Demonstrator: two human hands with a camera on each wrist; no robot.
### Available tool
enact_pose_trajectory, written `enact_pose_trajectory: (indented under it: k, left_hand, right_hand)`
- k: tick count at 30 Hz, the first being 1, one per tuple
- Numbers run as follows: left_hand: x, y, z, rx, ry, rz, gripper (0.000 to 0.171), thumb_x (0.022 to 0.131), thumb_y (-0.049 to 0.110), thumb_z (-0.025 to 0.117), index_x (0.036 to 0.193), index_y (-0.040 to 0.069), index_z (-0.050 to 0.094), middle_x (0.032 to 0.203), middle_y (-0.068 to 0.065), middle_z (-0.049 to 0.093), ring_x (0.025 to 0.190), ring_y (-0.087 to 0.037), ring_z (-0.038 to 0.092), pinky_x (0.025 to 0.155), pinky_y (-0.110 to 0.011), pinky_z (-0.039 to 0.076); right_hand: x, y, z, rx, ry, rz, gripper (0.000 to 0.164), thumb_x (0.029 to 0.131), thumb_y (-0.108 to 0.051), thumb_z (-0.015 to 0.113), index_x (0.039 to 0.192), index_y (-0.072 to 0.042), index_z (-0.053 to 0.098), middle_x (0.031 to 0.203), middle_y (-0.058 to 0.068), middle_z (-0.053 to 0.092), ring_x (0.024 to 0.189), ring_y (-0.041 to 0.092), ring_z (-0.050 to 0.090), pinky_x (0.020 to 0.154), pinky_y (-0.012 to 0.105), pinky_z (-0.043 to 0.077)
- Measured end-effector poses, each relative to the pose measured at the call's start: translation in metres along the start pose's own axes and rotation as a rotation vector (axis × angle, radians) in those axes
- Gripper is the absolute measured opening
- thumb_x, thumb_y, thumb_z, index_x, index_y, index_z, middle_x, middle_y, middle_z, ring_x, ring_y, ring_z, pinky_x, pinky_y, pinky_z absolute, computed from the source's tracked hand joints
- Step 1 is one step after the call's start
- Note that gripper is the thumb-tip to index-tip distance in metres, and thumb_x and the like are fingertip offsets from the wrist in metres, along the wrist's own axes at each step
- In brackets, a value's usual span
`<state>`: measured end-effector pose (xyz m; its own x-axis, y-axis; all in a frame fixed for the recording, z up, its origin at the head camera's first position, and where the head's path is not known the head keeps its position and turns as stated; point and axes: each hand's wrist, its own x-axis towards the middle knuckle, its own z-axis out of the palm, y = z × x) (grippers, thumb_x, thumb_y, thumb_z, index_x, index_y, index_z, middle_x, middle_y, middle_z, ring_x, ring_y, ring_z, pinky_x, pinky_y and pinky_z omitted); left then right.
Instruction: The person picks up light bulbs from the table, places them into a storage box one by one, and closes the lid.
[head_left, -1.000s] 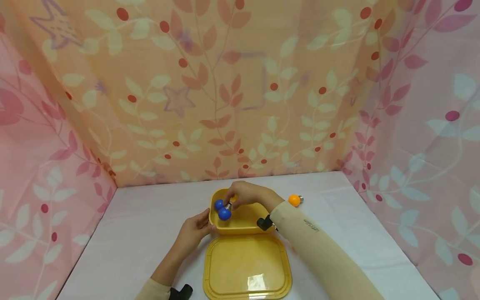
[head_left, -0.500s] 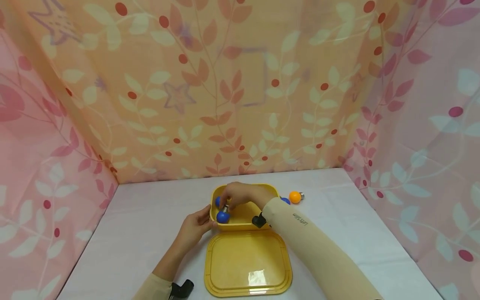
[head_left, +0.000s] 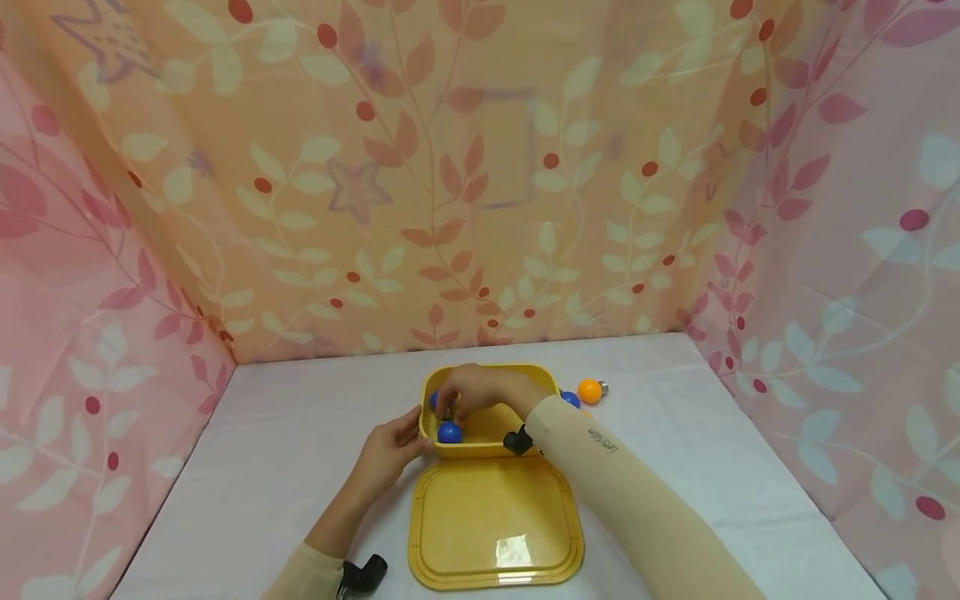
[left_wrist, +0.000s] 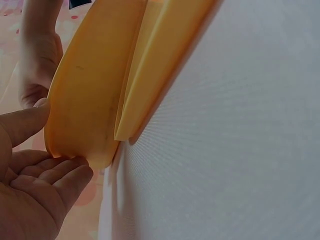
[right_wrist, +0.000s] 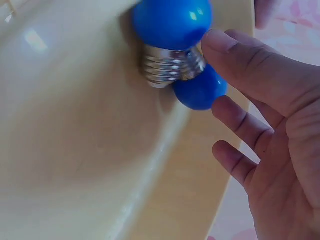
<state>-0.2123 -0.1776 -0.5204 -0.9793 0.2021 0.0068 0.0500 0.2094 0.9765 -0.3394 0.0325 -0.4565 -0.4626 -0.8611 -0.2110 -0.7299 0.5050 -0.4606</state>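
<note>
My left hand (head_left: 386,454) holds the near left corner of a yellow plastic box (left_wrist: 90,75), thumb and fingers on its outer wall. Inside the box, at its left end, lie two blue light bulbs with silver screw bases. The nearer blue bulb (right_wrist: 172,22) rests on the floor of the box, its metal base beside that of the other blue bulb (right_wrist: 202,90). Over them reaches my right hand (head_left: 476,392). Its thumb tip is right at the nearer bulb, while the fingers are spread loosely and pinch nothing in the right wrist view.
A flat yellow lid (head_left: 495,521) lies on the white table directly in front of the box. Right of the box are another blue bulb (head_left: 571,400) and an orange bulb (head_left: 590,391), partly behind the right forearm. Patterned cloth walls (head_left: 450,208) enclose the table.
My right hand has lowered the blue bulb to the box floor and loosened its fingers from the screw base. My left hand stays at the box corner.
</note>
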Motion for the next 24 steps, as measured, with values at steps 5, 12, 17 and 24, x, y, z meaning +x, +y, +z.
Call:
enact_pose_trajectory:
  k: [5,12,17,24]
  left_hand:
    - [0.002,-0.001,0.001,0.013,0.011,-0.005,0.07,0.093,0.008,0.075,0.155,0.008,0.044,0.149,-0.016,0.055,0.137,-0.029,0.055,0.1,-0.028,0.055]
    - [0.002,-0.001,0.003,0.032,0.02,-0.033,0.073,0.092,0.011,0.077,0.156,0.007,0.042,0.151,-0.014,0.054,0.137,-0.027,0.055,0.1,-0.028,0.055]
    - [0.002,-0.002,0.002,0.0,0.015,-0.034,0.073,0.092,0.008,0.076,0.156,0.005,0.042,0.15,-0.016,0.054,0.136,-0.029,0.056,0.099,-0.027,0.055]
    - [0.002,-0.002,0.002,0.015,0.002,-0.02,0.072,0.092,0.008,0.076,0.156,0.005,0.042,0.151,-0.017,0.053,0.136,-0.03,0.056,0.098,-0.026,0.056]
  right_hand:
    - [-0.011,0.001,-0.008,-0.021,0.063,-0.027,0.027,0.086,-0.014,0.083,0.113,-0.018,0.08,0.111,-0.006,0.075,0.109,0.022,0.065,0.1,0.033,0.053]
    - [-0.042,-0.003,-0.024,-0.048,0.147,0.029,0.029,0.089,-0.019,0.081,0.118,-0.021,0.079,0.117,-0.009,0.074,0.114,0.02,0.059,0.1,0.03,0.049]
    - [-0.068,-0.005,-0.035,-0.062,0.223,0.016,0.031,0.089,-0.02,0.081,0.12,-0.019,0.077,0.119,-0.011,0.074,0.115,0.012,0.057,0.107,0.033,0.045]
    - [-0.101,0.003,-0.037,-0.046,0.304,0.037,0.03,0.09,-0.022,0.081,0.12,-0.023,0.077,0.12,-0.014,0.072,0.133,0.014,0.053,0.119,0.038,0.04]
